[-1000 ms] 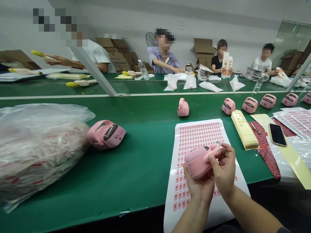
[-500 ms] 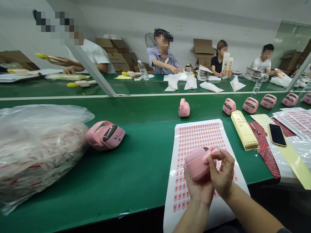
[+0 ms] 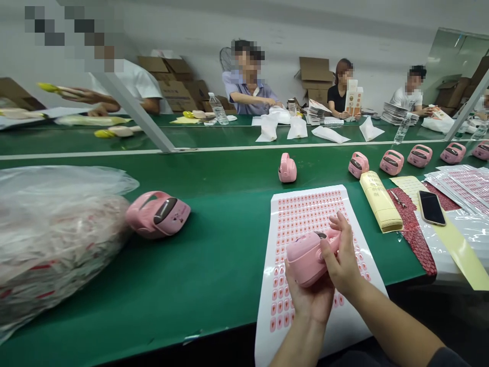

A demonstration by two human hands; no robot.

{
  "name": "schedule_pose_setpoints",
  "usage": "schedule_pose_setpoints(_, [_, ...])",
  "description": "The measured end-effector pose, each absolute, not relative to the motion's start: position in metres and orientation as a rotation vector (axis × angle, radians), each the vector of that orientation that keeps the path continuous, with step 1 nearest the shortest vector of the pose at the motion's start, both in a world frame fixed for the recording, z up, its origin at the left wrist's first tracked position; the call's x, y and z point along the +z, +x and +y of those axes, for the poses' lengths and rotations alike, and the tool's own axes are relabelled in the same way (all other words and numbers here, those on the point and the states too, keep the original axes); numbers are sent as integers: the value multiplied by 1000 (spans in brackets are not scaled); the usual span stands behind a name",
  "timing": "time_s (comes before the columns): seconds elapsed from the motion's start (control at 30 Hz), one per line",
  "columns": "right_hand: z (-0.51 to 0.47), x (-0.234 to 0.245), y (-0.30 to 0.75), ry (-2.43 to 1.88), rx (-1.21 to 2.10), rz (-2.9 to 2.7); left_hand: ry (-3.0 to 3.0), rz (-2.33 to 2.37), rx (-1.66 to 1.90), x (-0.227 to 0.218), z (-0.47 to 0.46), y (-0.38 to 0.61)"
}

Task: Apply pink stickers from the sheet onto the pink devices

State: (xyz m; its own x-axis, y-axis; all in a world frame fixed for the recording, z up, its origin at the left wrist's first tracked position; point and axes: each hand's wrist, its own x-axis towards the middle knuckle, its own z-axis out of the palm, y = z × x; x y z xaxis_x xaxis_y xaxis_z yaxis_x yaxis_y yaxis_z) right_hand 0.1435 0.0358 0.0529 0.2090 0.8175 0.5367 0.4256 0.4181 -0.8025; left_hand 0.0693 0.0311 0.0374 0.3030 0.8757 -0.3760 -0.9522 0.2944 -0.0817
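Observation:
My left hand [image 3: 309, 300] cups a pink plastic handheld device [image 3: 307, 257] from below. My right hand [image 3: 341, 255] grips the device's far end, with its fingers raised and its thumb on the near side. Both hands hover over a white sheet of small pink labels [image 3: 317, 214] on the green bench [image 3: 214, 285]. A similar pink device [image 3: 158, 214] lies to the left, and another [image 3: 287, 168] stands further back. More pink devices [image 3: 391, 162] form a row at the right.
A bulging clear plastic bag [image 3: 57, 239] lies at the bench's left. On the right are a yellow stack [image 3: 380, 201], a red patterned sheet [image 3: 410, 229], a phone [image 3: 431, 208] and stacked label sheets [image 3: 458, 183]. Co-workers [image 3: 248, 76] sit beyond a far bench.
My right hand's fingers have shifted from a pinch at the device's end to a wider grip around it. The whole view has moved slightly left.

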Motion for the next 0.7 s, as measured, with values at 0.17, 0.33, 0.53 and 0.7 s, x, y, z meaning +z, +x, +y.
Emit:
schedule_pose_setpoints(0.17, [39, 38, 151, -1047, 394, -1484, -265, 167, 1225, 35, 29, 67])
schedule_pose_setpoints(0.33, [17, -1, 186, -1071, 598, -1496, 8, 187, 1285, 19, 42, 41])
schedule_pose_setpoints(0.53, [-31, -48, 201, -1156, 595, -1782, 223, 220, 1466, -1, 60, 2])
schedule_pose_setpoints(0.7, [-40, -60, 190, -1192, 525, -1729, 310, 398, 1588, -4, 57, 2])
